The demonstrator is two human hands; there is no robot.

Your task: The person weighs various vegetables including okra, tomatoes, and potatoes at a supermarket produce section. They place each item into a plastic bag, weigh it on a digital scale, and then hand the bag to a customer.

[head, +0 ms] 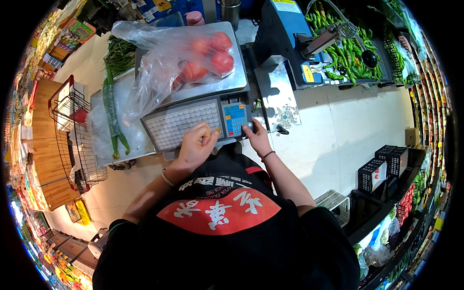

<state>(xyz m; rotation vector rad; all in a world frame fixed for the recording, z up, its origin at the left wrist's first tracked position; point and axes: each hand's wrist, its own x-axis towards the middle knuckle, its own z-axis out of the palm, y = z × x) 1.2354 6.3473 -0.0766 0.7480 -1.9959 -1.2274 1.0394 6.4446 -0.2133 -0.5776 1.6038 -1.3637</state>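
My left hand (197,143) is curled over the lower edge of the weighing scale's white key panel (181,121). A small orange spot shows at its fingertips; whether it is held, I cannot tell. My right hand (258,137) is at the scale's right corner, its thumb on or just over the blue number keypad (235,117), its fingers spread along the side. On the metal weighing plate (208,88) lies a clear plastic bag (152,58) with several tomatoes (222,62) inside. Long green vegetables (110,98), wrapped around the middle, lie on the plastic-covered surface left of the scale.
A dark blue machine (281,40) with a metal arm stands right of the scale, beside a tray of green peppers (349,58). Leafy greens (119,56) lie behind left. A wire shopping cart (78,141) stands left; black crates (373,174) and a pale crate (333,204) are right.
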